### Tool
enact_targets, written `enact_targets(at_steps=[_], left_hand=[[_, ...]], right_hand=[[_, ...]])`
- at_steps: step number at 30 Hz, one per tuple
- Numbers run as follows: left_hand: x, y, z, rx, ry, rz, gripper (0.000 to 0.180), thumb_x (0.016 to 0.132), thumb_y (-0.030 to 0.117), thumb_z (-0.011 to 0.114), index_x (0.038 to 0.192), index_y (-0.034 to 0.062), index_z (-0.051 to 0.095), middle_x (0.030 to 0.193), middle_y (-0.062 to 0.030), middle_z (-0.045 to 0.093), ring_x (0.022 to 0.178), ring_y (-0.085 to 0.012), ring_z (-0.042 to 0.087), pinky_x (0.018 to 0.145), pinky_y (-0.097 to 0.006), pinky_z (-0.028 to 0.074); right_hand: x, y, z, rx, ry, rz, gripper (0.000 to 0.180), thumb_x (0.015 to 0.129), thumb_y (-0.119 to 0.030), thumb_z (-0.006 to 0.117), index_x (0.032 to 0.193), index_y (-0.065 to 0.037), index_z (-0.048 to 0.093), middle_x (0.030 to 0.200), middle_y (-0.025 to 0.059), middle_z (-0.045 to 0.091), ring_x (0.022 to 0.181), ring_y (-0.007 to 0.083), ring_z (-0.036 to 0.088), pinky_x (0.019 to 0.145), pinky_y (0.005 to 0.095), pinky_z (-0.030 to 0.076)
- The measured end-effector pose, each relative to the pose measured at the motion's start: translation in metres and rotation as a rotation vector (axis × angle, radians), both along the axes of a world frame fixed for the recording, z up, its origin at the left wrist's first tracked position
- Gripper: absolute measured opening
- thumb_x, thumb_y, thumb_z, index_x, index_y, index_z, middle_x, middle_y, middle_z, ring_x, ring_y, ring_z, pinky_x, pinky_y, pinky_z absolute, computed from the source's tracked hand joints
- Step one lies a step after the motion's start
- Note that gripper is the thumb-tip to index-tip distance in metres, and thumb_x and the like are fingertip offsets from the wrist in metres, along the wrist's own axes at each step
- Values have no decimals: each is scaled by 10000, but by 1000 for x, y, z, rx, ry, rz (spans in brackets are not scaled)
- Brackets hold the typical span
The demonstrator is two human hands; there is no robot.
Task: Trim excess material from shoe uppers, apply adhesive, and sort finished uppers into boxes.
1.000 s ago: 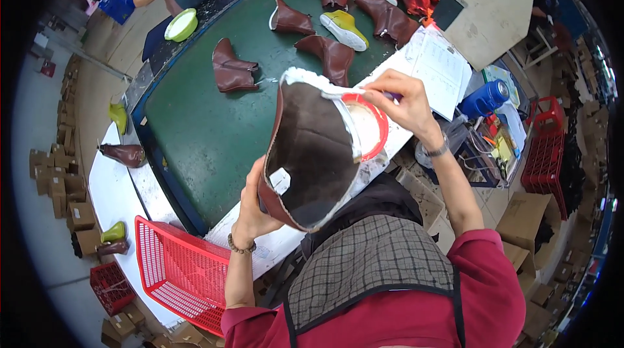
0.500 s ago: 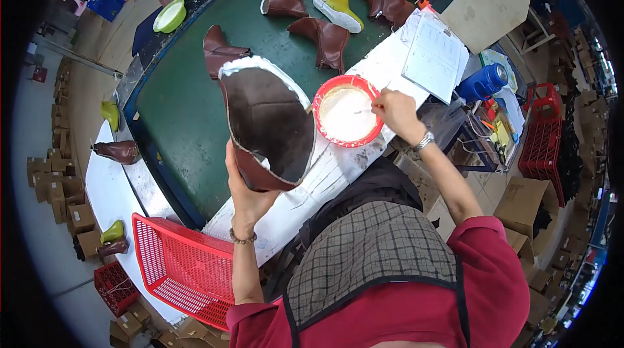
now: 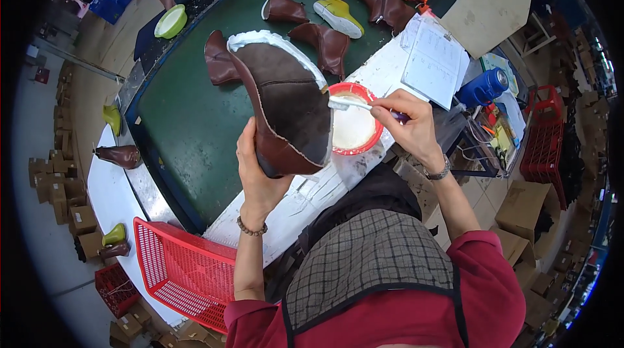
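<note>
My left hand (image 3: pixel 261 182) grips a brown leather boot (image 3: pixel 289 98) from its near left side, raised in front of me. The boot's broad dark face is turned up, with wet-looking white paste along its far edge. In my right hand (image 3: pixel 414 128) a toothbrush (image 3: pixel 357 106) is pinched by its handle. White coats its bristle end, which is right beside the boot's right edge; whether they touch I cannot tell. Below the brush stands a red-rimmed tub (image 3: pixel 373 142) of white paste, partly hidden by the boot.
Several brown boots (image 3: pixel 323 46) and a yellow one (image 3: pixel 338 16) lie on the green belt (image 3: pixel 175 120). A red basket (image 3: pixel 188 250) sits at lower left. Right of the tub are a clipboard (image 3: pixel 434 65) and blue bottle (image 3: pixel 482 88). Across the belt, a person works near a green bowl (image 3: pixel 171 21).
The toothbrush has come up out of the tub and over to the boot's right edge. My left hand has shifted the boot slightly right and tilted it.
</note>
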State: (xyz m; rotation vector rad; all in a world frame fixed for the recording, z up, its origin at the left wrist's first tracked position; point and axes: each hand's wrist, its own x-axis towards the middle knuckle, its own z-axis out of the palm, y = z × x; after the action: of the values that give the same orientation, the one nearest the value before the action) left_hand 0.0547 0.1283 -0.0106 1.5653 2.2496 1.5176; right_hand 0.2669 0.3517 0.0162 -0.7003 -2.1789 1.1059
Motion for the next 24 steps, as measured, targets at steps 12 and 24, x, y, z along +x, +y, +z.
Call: enact_targets(at_steps=[12,24], left_hand=[[-25,-2,-44,353,96,59,1157,636,137,944,1534,28,222,1497,-214,396,1347,-327,464,1114,-434,382],[-60,27,-34,396,457,99,684,848,200,712,1439,173,368,1479,-210,422,1320,-375,471,1144,-529,309]], right_hand=[[-13,-5,23,223,224,123,204,759,-25,820,958,-46,782,875,67,692,777,165,662,657,272,510],[-2,-29,44,184,177,230,233,735,-19,831,963,-38,789,841,48,666,706,119,612,585,240,455]])
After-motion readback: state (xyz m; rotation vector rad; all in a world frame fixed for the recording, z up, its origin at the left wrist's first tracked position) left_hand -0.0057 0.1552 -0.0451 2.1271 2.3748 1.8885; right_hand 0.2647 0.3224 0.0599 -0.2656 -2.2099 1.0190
